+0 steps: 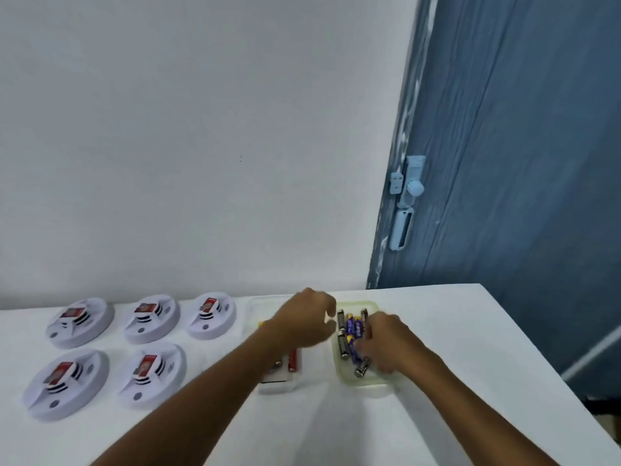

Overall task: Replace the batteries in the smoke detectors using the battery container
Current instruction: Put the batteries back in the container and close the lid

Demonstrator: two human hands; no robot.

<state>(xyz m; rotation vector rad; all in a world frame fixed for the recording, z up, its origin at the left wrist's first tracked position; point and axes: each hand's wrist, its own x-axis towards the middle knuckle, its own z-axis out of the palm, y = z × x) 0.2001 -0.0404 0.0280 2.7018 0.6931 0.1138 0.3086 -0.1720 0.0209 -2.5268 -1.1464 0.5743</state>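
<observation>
Five white round smoke detectors lie on the white table at the left, three in the back row [149,317] and two in front [65,381], each with a red battery in its open bay. A yellowish battery container [361,381] holds several black and purple batteries [353,326]. My right hand [386,344] reaches into it, fingers curled on the purple batteries. My left hand [304,319] hovers over a clear container [279,386], fingers loosely curled, nothing visible in it. That container holds a red battery [292,359] and a dark one.
The table [470,348] stands against a pale wall, and its right edge runs diagonally beside a blue door [521,163] with a light-blue latch. Bare tabletop lies in front of the containers and to their right.
</observation>
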